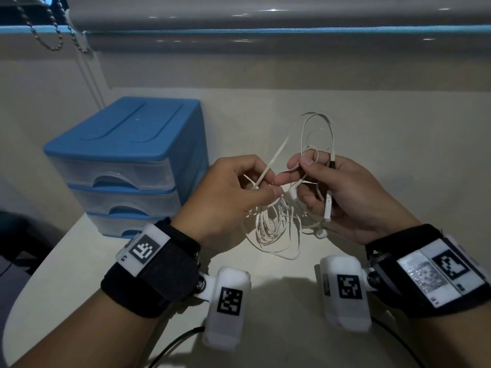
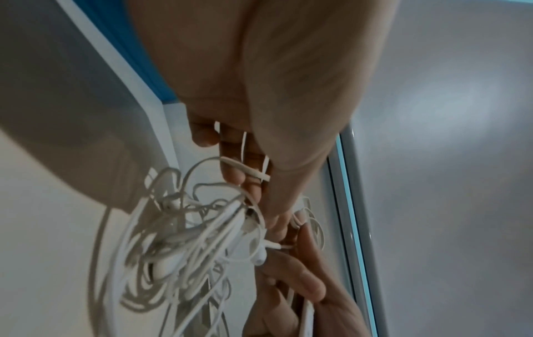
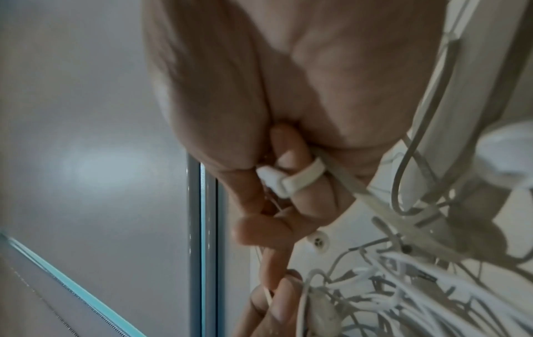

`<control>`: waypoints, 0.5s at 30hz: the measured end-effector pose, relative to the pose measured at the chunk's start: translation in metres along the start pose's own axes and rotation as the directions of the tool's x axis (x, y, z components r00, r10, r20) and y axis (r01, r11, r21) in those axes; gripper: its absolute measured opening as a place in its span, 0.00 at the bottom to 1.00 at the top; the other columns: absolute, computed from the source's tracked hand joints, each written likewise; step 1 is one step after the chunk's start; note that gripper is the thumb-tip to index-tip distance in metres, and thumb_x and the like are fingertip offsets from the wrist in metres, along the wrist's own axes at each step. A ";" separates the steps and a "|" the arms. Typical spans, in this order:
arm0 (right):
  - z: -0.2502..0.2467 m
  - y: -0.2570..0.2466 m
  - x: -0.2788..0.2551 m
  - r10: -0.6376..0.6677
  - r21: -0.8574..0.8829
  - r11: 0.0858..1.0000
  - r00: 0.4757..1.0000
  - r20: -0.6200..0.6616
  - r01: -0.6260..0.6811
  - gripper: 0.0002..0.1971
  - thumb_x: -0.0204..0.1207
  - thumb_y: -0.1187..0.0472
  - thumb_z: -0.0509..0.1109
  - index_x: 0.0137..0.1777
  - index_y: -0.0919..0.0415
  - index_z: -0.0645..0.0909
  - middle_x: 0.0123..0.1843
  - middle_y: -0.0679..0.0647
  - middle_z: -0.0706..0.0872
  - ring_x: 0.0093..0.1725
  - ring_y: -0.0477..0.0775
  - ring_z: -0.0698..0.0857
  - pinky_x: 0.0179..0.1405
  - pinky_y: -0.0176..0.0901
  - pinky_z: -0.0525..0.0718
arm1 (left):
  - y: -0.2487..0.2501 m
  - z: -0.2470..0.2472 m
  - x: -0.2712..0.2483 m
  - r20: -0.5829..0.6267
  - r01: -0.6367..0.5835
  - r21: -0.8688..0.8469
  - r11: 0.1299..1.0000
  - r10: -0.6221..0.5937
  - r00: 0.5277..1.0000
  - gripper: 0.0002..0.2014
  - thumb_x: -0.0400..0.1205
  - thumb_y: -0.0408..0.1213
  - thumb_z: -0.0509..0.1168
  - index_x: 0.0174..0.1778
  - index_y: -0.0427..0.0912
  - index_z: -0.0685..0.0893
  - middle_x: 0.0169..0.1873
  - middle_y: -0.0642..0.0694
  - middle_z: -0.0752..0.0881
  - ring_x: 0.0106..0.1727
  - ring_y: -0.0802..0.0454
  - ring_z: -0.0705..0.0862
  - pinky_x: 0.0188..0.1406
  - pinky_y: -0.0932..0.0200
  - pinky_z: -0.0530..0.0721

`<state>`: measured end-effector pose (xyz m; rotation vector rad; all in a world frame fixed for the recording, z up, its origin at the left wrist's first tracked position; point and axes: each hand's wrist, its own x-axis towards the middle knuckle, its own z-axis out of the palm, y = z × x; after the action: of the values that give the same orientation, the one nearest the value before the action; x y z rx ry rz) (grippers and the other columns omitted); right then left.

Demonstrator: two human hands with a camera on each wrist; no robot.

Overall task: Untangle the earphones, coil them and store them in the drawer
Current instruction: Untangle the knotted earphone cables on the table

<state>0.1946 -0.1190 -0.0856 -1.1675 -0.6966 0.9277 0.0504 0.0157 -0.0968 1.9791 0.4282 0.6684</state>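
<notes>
Hidden parts: fingertips of both hands are partly covered by cable in the head view; both wrist views are blurred, and single strands inside the knot cannot be followed.
Left hand (image 1: 231,193): fingers curled, thumb and forefinger pinching a flat white strand of the earphones (image 1: 276,227) that runs up and away from the pinch; the left wrist view shows a strand lying across its fingers (image 2: 233,168).
Right hand (image 1: 350,197): fingers curled round several strands, thumb and forefinger pinching a thin one just beside the left hand's pinch; the inline remote (image 1: 328,208) lies against its palm, and a flat strand is wrapped round one finger (image 3: 300,180) in the right wrist view.
Earphones relative to the hands: held between the two hands, above the surface (image 1: 265,341); a loop (image 1: 318,128) stands up beyond the fingers, the tangled bulk hangs below and between the hands, its lowest loops close to the surface; whether they touch it cannot be told.
Earbuds: one earbud (image 1: 293,192) sits between the two thumbs, another (image 1: 321,234) hangs under the right hand.
Drawer unit (image 1: 125,166): blue top, three clear drawers, all pushed in, standing to the left of the left hand and beyond it.
Wrists: black straps with white marker blocks on both.
Far side: a window blind (image 1: 265,19) with a bead chain (image 1: 50,35) at its left, well beyond both hands.
</notes>
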 end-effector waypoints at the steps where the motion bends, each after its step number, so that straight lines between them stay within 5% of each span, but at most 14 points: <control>1: 0.000 0.000 0.001 -0.002 -0.010 1.000 1.000 -0.010 0.002 0.09 0.86 0.62 0.64 0.56 0.67 0.82 0.49 0.66 0.91 0.23 0.47 0.75 0.20 0.31 0.76 | 0.000 0.000 0.000 -0.001 0.006 -0.004 1.000 -0.006 1.000 0.04 0.77 0.38 0.80 0.43 0.44 0.92 0.36 0.39 0.90 0.36 0.49 0.82 0.40 0.54 0.80; 6: -0.003 0.001 0.005 -0.007 -0.042 0.999 0.998 -0.067 0.004 0.08 0.87 0.64 0.64 0.53 0.68 0.84 0.47 0.65 0.89 0.22 0.46 0.74 0.21 0.31 0.77 | -0.002 0.000 0.002 0.042 0.032 0.031 0.999 -0.033 0.999 0.02 0.80 0.36 0.77 0.42 0.44 0.92 0.36 0.47 0.93 0.36 0.53 0.88 0.42 0.56 0.85; 10: -0.002 0.001 0.003 -0.017 -0.015 1.000 0.998 -0.060 0.016 0.10 0.87 0.64 0.64 0.58 0.71 0.83 0.46 0.66 0.91 0.22 0.47 0.74 0.20 0.32 0.77 | -0.004 -0.001 0.003 -0.016 0.043 -0.004 0.999 -0.043 0.999 0.03 0.81 0.32 0.76 0.45 0.42 0.88 0.35 0.49 0.87 0.31 0.57 0.83 0.34 0.63 0.81; 15: -0.004 0.001 0.004 -0.013 -0.024 1.000 0.999 -0.033 0.012 0.09 0.87 0.62 0.63 0.54 0.68 0.81 0.45 0.67 0.91 0.22 0.47 0.74 0.22 0.32 0.77 | -0.001 -0.001 0.003 0.012 0.050 -0.046 0.998 -0.049 0.999 0.03 0.83 0.33 0.73 0.47 0.37 0.88 0.36 0.39 0.90 0.33 0.50 0.84 0.38 0.55 0.84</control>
<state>0.1995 -0.1166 -0.0872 -1.1955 -0.6887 0.8895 0.0521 0.0183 -0.0963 1.9218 0.4499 0.6307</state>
